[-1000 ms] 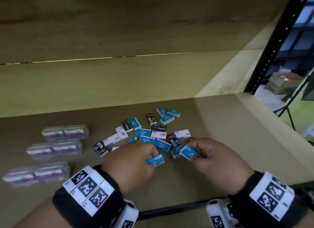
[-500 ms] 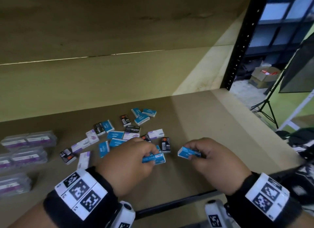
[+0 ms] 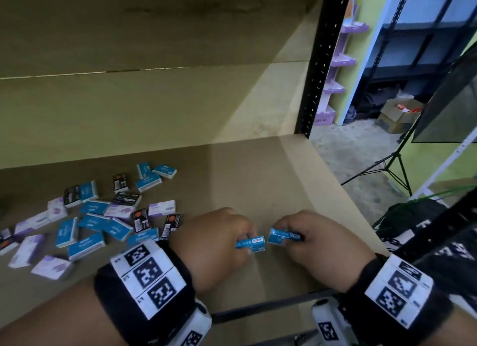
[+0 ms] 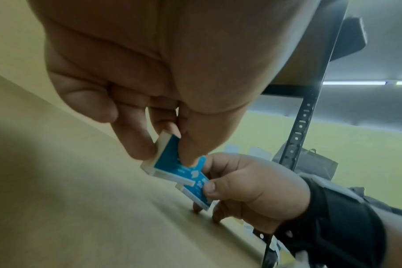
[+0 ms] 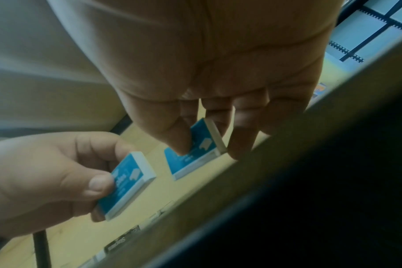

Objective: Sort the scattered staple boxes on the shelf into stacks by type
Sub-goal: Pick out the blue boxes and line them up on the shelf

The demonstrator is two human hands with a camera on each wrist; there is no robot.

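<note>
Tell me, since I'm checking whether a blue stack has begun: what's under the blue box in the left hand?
Only bare shelf board shows beneath the blue box the left hand pinches; no stack there. Fingers cover its near end.

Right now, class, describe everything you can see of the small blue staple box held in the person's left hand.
The small blue cardboard staple box is flat and rectangular, with a blue face printed in white and pale side edges; a barcode shows on one side. The left hand pinches it between thumb and fingers, above the brown shelf board, tilted. It sits beside, apparently not touching, a matching blue box in the right hand.
</note>
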